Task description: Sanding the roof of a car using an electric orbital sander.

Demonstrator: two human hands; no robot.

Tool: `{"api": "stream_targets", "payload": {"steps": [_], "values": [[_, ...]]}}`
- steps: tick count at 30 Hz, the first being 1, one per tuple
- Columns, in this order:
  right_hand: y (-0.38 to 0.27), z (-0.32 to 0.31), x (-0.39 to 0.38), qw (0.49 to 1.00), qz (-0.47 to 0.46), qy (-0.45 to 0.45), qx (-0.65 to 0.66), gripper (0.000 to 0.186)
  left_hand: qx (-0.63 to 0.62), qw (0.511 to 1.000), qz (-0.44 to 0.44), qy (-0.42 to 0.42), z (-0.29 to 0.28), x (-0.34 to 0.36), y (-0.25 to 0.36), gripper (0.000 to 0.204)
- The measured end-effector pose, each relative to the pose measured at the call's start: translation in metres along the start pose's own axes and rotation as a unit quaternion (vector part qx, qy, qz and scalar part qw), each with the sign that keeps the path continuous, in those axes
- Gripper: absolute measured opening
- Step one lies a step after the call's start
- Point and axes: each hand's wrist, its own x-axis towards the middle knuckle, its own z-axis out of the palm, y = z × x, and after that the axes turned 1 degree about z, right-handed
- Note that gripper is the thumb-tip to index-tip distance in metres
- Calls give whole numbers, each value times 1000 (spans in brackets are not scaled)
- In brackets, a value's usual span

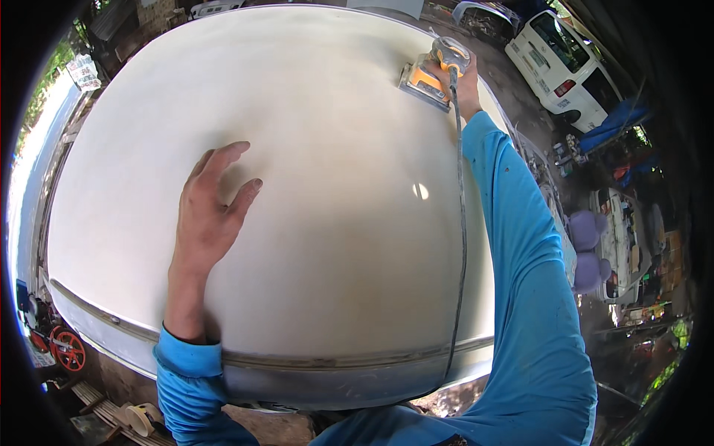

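A broad pale cream vehicle roof (320, 245) fills most of the view. At its far right, my right hand (467, 88) is closed round a yellow and grey electric sander (439, 70), whose flat pad rests on the roof. From the sander a dark power cord (462, 223) runs back along my right arm and over the near edge. My left hand (211, 201) is over the left middle of the roof, fingers apart and slightly curled, holding nothing. Whether its fingertips touch the surface, I cannot tell.
A dark trim strip (312, 363) follows the roof's near edge. To the far right stands a white van (565, 67); purple chairs (587, 253) are below it. At the lower left are a red wheel (69, 349) and a pale round container (141, 418).
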Motion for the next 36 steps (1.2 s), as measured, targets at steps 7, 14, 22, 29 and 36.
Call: {"api": "stream_targets", "payload": {"steps": [7, 14, 22, 29, 36], "values": [[3, -11, -5, 998, 42, 45, 17, 103, -2, 1000, -5, -5, -2, -3, -5, 45], [-5, -11, -13, 984, 65, 139, -95, 91, -6, 1000, 1, -7, 0, -2, -4, 45], [-25, 5, -19, 990, 46, 109, -75, 87, 6, 1000, -12, -14, 0, -2, 1, 45], [-43, 23, -18, 995, 38, 76, -48, 90, 11, 1000, -9, -14, 1, -1, -1, 46], [-49, 29, -15, 992, 74, 67, -82, 90, 7, 1000, -6, -12, -1, -2, 0, 46]]}}
